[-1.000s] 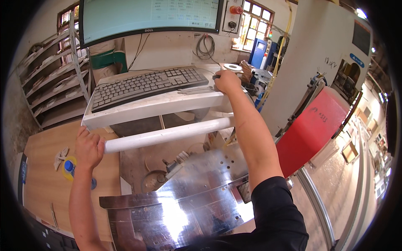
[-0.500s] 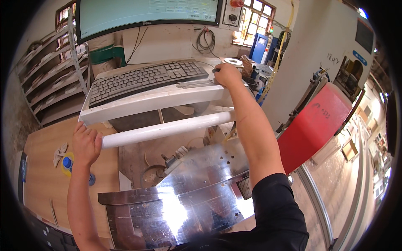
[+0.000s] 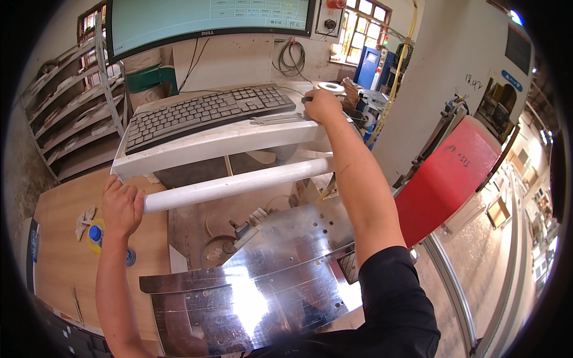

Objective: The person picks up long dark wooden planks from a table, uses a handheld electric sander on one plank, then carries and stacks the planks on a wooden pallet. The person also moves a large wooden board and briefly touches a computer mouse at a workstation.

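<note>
We have the right hand [image 3: 322,106] out at 12 o'clock, curled over something small at the right end of the white keyboard tray [image 3: 221,143]. It looks like a mouse, but the fingers hide it, so we can't tell whether they clamp it or just rest on it. The left hand [image 3: 122,206] at 9 o'clock is wrapped shut around the left end of the white handle bar [image 3: 239,182] that runs under the tray.

Change over the last second: both hands keep the same contacts, and tray, bar and keyboard [image 3: 209,110] sit a little differently in view. That reads mostly as our head shifting, perhaps the console swinging slightly with the bar. Our read: we are steadying the console with the left while working the controls with the right.

Outward from the right hand: a roll of tape [image 3: 329,88] just beyond it at 12, touching or nearly so. The monitor [image 3: 203,21] is above the keyboard.

Containers: none open in view. The wooden bench [image 3: 65,268] at 8 o'clock carries a blue-capped item on a yellow disc [image 3: 95,234] and a crumpled rag [image 3: 83,219]. The shelf rack [image 3: 65,113] at 10 o'clock holds flat stacks, contents unclear. A shiny metal plate [image 3: 250,292] lies at 6 o'clock, a red panel [image 3: 453,173] at 3.
</note>
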Action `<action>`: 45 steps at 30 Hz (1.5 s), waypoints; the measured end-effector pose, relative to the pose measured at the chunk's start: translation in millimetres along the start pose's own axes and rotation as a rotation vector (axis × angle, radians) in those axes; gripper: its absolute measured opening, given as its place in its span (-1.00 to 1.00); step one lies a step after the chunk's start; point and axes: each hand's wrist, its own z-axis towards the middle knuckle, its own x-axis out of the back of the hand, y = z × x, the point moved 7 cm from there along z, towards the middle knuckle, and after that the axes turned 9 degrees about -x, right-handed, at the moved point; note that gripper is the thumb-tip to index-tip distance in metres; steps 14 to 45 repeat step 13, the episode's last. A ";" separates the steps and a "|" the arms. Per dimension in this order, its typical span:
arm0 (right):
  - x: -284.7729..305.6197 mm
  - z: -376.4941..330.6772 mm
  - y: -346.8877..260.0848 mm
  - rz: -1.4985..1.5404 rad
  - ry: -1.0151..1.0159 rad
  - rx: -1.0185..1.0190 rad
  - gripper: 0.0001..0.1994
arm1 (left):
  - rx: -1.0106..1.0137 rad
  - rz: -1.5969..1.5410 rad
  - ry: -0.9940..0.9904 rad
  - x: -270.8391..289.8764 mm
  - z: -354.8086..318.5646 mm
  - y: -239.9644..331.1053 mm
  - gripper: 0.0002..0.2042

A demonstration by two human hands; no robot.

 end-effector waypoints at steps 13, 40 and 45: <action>-32.6 -8.7 -49.6 -0.071 -0.065 0.035 -0.52 | 0.019 0.095 0.019 -15.9 -19.6 -10.7 -0.82; -32.6 -8.7 -49.6 -0.071 -0.065 0.035 -0.52 | 0.019 0.095 0.019 -15.9 -19.6 -10.7 -0.82; -32.6 -8.7 -49.6 -0.071 -0.065 0.035 -0.52 | 0.019 0.095 0.019 -15.9 -19.6 -10.7 -0.82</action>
